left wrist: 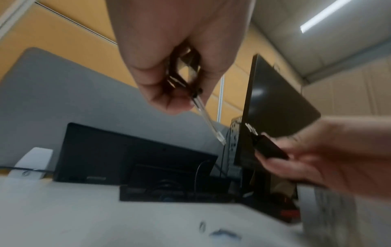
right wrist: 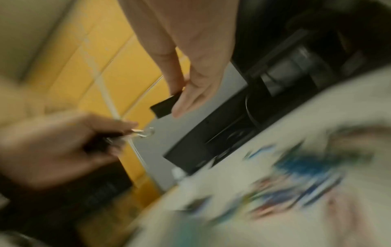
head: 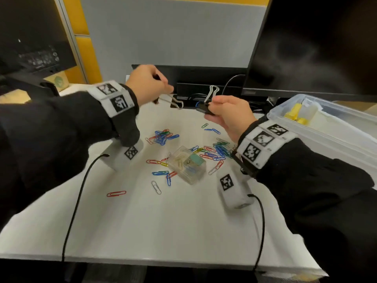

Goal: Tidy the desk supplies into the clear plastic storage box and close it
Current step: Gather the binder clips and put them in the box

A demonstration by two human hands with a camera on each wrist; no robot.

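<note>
Each hand holds a black binder clip above the far side of the white desk [head: 142, 221]. My left hand [head: 149, 86] grips one binder clip [head: 171, 101] whose silver wire handles stick out to the right; the left wrist view shows its black body [left wrist: 184, 73] between curled fingers. My right hand [head: 226, 111] pinches a second binder clip [head: 204, 108], handles pointing up. Many coloured paper clips [head: 163, 136] lie scattered below. The clear plastic storage box [head: 326, 127] stands open at the right, with yellow items inside.
A small clear case [head: 188, 164] with clips inside lies among the paper clips. A large black monitor [head: 316, 43] rises at the back right, another dark screen [head: 30, 33] at the back left. Cables and a black dock [head: 195, 92] sit behind the hands.
</note>
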